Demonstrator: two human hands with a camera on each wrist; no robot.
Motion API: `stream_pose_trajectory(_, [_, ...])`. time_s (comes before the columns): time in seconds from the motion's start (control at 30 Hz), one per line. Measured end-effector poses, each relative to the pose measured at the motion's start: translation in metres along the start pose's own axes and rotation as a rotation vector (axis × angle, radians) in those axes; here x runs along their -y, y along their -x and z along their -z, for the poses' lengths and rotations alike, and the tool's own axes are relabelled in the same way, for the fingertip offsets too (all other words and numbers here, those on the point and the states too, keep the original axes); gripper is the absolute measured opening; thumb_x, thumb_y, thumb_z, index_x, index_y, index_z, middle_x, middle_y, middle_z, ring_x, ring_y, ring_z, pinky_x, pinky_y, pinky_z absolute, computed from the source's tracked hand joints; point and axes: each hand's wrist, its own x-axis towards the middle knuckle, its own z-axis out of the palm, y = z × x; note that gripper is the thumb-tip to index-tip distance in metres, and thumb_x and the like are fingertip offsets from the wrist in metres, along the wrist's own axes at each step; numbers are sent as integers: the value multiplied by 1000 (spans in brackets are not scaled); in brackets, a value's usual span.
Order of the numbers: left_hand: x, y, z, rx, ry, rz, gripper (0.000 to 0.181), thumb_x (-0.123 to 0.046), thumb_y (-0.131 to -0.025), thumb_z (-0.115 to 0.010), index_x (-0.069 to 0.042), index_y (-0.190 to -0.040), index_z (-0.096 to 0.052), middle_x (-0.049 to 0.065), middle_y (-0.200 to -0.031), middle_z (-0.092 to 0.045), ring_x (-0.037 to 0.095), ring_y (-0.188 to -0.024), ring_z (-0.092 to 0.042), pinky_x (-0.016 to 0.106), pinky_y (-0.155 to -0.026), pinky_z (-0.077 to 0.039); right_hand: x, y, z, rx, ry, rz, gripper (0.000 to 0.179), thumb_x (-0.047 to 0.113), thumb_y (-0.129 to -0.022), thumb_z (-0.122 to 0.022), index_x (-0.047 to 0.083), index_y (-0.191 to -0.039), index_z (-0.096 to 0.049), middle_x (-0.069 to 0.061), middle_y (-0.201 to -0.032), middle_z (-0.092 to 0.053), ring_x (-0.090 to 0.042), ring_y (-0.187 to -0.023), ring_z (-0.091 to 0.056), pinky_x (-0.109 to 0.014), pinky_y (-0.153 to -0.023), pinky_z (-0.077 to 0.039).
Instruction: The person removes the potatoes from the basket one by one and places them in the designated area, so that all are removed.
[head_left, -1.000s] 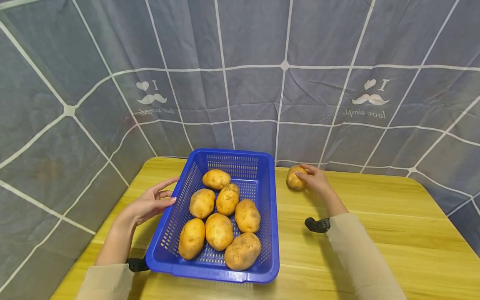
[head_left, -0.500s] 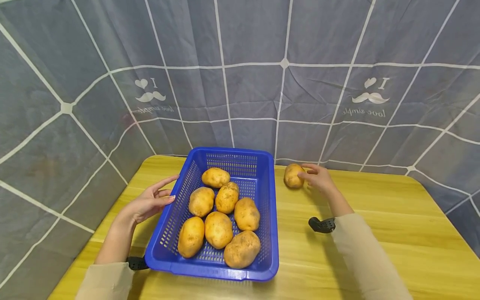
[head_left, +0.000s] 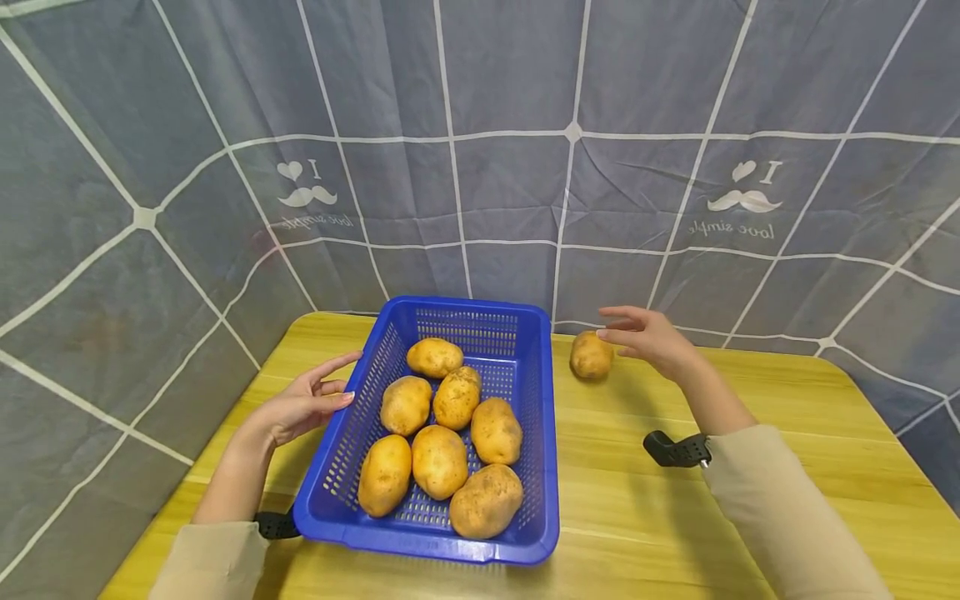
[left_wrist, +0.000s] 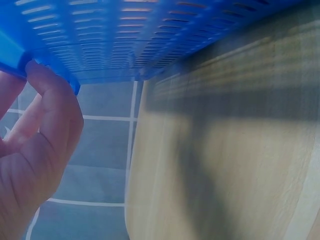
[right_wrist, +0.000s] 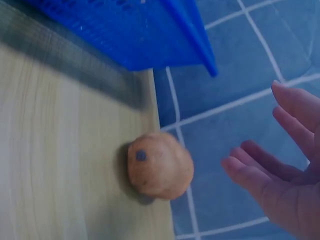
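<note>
A blue perforated plastic basket (head_left: 420, 542) stands on the wooden table with several potatoes (head_left: 438, 462) spread over its bottom. Against the outside of its left rim rest the fingertips of my left hand (head_left: 296, 408), loosely bent. In the left wrist view the thumb of that hand (left_wrist: 45, 130) meets the basket's edge. One more potato (head_left: 592, 356) lies on the table to the right of the basket, close to the back edge. My right hand (head_left: 652, 342) hovers just right of and above this potato, fingers spread and holding nothing. The right wrist view shows a gap between hand and potato (right_wrist: 160, 166).
Yellow wood-grain table (head_left: 600, 517) reaches out to the right and front of the basket. A grey curtain (head_left: 510, 192) with white grid lines closes off the back and the sides. Each wrist wears a black strap mount, the right one (head_left: 678, 451) hanging over the table.
My right hand has let go of the single potato and moved up and to the right, its fingers spreading. That potato stays by the back edge. The left hand and basket keep their place.
</note>
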Motion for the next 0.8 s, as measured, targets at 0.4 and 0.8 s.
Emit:
stream_pose_trajectory(0.4, [-1,-1,1,-22,-27,26,70,3,-92,-53,-12,-149,-15,5,-101,-65,19,-87,-66,34,-77,-55,29,-10,-35,98,-2,15,55,12,-89,-63,-1,-137,-41,-28,-134,-42,-40,-121,-45,-53,-98,-39])
stream_pose_trajectory(0.8, [-7,0,-4,-42,-45,52,76,2,-91,-55,-6,-149,-7,6,-99,-65,20,-86,-66,34,-77,-55,38,-28,-89,176,-45,-25,52,10,-86,-66,3,-134,-47,-28,-134,-41,-37,-117,-49,-46,-96,-44])
